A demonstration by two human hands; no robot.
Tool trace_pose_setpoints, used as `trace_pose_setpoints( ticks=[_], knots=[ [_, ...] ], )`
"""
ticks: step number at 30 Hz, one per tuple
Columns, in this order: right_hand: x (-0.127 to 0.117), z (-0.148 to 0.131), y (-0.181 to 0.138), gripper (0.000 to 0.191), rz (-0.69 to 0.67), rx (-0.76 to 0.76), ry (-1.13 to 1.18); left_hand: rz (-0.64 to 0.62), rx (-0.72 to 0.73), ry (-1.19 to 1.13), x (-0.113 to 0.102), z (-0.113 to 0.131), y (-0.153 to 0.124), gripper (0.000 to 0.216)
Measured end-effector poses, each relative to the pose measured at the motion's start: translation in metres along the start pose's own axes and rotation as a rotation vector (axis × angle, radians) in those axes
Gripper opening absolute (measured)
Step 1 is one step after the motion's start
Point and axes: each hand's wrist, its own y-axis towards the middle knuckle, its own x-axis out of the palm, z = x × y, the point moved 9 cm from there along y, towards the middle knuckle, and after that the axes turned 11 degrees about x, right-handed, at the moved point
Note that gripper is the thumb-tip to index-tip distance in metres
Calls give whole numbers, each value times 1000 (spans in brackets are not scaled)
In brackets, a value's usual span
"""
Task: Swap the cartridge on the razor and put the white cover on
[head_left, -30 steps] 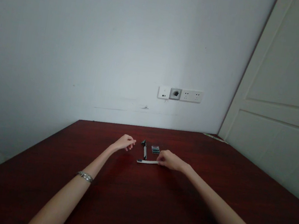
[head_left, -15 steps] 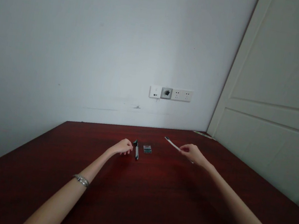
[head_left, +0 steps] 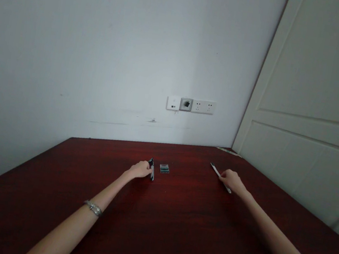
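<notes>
On the dark red table (head_left: 173, 229), my left hand (head_left: 140, 169) rests with its fingers against a black and silver razor (head_left: 151, 169) lying near the middle. A small box of blades (head_left: 164, 168) sits just right of the razor, untouched. Far to the right, my right hand (head_left: 233, 181) grips a thin white stick with a dark tip (head_left: 215, 170), its tip pointing away to the upper left, low over the table.
A white wall stands behind the table with a row of sockets (head_left: 190, 104). A pale door (head_left: 314, 114) closes off the right side. A thin strip (head_left: 228, 151) lies at the table's far right corner.
My right hand lifted the white stick from in front of the razor and carried it to the right. My left hand moved right onto the razor.
</notes>
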Motion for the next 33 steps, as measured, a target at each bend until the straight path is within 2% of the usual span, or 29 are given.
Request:
trace_pose_setpoints(
  ticks=[7,12,17,33],
  knots=[
    [2,1,2,16,33,9,-40,-8,59,-94,5,-1,2,27],
    [7,4,6,16,-4,-1,-49,-56,-35,-119,6,-3,5,29],
    [5,4,6,20,5,15,-85,-34,-105,-83,0,-7,15,28],
    [-8,-47,-20,26,76,-91,-127,-59,-182,0,9,-5,28,26]
  ],
)
